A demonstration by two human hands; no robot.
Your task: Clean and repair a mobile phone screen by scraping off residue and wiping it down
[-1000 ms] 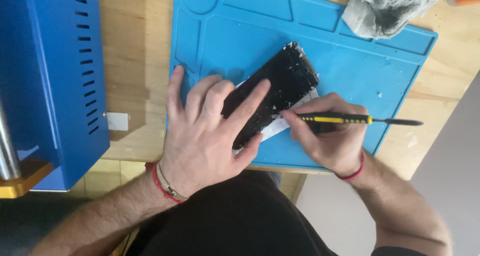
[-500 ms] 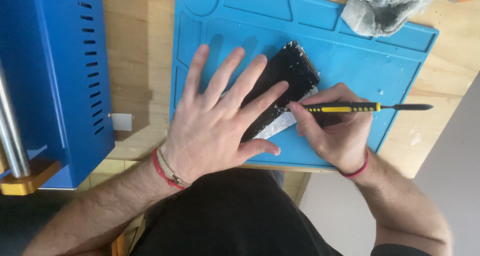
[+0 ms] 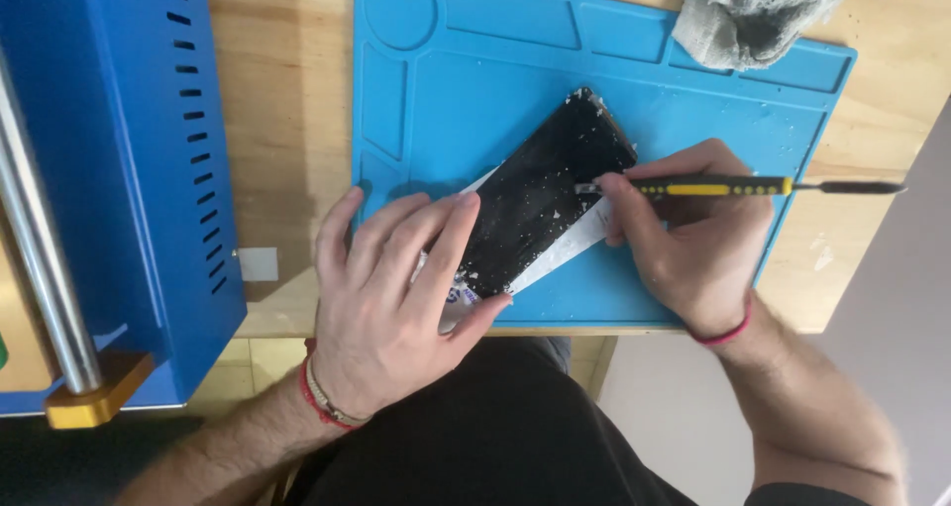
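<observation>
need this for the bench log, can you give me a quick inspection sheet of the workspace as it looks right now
surface: wooden table under a blue work mat, white flecks on the mat
job's things: black phone panel lying tilted on a white sheet; yellow and black tool, tip at the panel's edge
clutter: grey cloth at the mat's far corner; small white square on the table
grippers: left hand pressing the panel's near end; right hand gripping the tool
cables: nothing seen
surroundings: blue machine housing with a metal rod

The mat (image 3: 495, 80) is bright blue. The phone (image 3: 540, 204) is black with white specks. The tool (image 3: 713, 185) is yellow and black.
</observation>
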